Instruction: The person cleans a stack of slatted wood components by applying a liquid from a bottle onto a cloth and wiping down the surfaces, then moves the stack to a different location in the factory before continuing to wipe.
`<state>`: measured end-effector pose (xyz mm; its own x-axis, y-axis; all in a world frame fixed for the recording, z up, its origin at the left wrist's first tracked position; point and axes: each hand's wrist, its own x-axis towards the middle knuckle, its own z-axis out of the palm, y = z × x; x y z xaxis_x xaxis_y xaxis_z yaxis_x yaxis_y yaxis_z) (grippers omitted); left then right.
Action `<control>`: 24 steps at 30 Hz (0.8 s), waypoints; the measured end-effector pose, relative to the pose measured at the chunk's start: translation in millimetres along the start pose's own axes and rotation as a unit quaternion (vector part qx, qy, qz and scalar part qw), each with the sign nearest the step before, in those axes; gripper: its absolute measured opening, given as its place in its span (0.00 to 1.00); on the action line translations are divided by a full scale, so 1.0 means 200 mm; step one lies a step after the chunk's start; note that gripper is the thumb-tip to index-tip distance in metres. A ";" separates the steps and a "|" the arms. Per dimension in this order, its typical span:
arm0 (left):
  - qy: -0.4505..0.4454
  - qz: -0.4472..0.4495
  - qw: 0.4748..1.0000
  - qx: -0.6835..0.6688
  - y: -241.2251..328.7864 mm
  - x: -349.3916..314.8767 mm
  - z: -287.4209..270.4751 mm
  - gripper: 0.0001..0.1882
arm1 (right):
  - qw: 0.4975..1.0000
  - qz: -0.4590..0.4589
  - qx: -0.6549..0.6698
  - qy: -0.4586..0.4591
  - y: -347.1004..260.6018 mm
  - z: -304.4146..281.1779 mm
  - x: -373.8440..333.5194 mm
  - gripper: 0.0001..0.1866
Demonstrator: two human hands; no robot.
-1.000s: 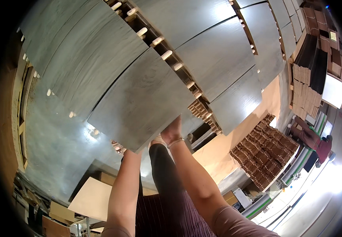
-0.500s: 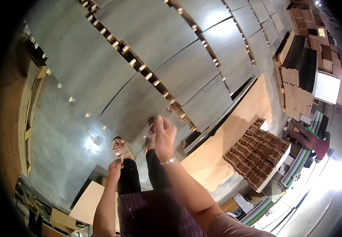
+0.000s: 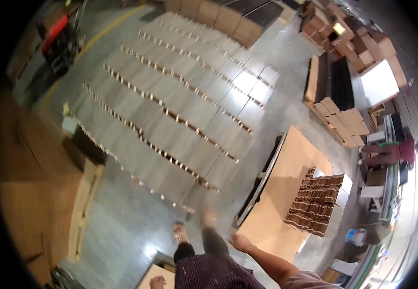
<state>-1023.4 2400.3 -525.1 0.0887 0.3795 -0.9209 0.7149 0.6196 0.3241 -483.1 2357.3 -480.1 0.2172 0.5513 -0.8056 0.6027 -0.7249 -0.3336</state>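
My right hand (image 3: 239,242) hangs to the right of my legs, its fingers curled in; whatever they may hold is hidden. Low in the picture, my left hand (image 3: 158,282) is also closed, beside a pale board (image 3: 147,277), and I cannot make out anything in it. Neither hand visibly touches the goods around me. Ahead lie wide grey panels (image 3: 170,130) in several rows, with small pale pieces (image 3: 168,156) lined up along their edges. Nearest my right hand is a large tan sheet (image 3: 286,178), bearing a stack of brown ridged pieces (image 3: 315,204).
A tall wooden stack (image 3: 40,202) on a pallet (image 3: 84,212) stands at left. Far left is a red and black machine (image 3: 57,41). Black-topped stacks (image 3: 334,115) and cardboard boxes (image 3: 353,43) stand right. A person (image 3: 397,153) is by a workbench (image 3: 390,178).
My view has swung up and shows more of the floor ahead. Both hands have dropped lower in the picture, the right one away from in front of my legs. My right foot has stepped forward.
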 end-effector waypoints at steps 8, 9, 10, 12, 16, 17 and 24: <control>-0.029 0.250 0.886 0.389 0.75 0.24 -0.22 0.14 | 0.972 0.227 0.013 0.064 0.71 0.77 -1.39 0.25; 0.008 0.261 0.845 0.466 0.90 0.27 -0.26 0.14 | 0.978 0.185 -0.059 0.072 0.85 1.08 -1.52 0.19; -0.014 0.221 0.921 0.321 1.06 0.27 -0.33 0.12 | 0.978 0.145 -0.129 0.079 0.83 1.22 -1.62 0.13; -0.012 0.210 0.953 0.219 1.41 0.22 -0.39 0.13 | 0.949 0.252 0.020 0.190 0.70 1.45 -1.74 0.13; -0.075 0.271 0.927 0.250 1.84 0.07 -0.24 0.13 | 0.852 0.362 0.348 0.150 0.28 2.01 -2.20 0.16; -0.076 0.261 0.927 0.260 1.85 0.03 -0.17 0.13 | 0.796 0.407 0.408 0.188 0.20 2.15 -2.23 0.19; -0.175 0.248 0.838 0.453 1.98 -0.22 0.82 0.09 | 0.548 0.470 0.664 0.194 -0.37 2.50 -2.50 0.19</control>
<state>-630.6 2516.9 -391.9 0.6157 0.1130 -0.7799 0.7491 -0.3910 0.5347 -1020.9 1928.9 -297.2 0.2550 -0.4641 -0.8483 -0.9502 -0.2826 -0.1310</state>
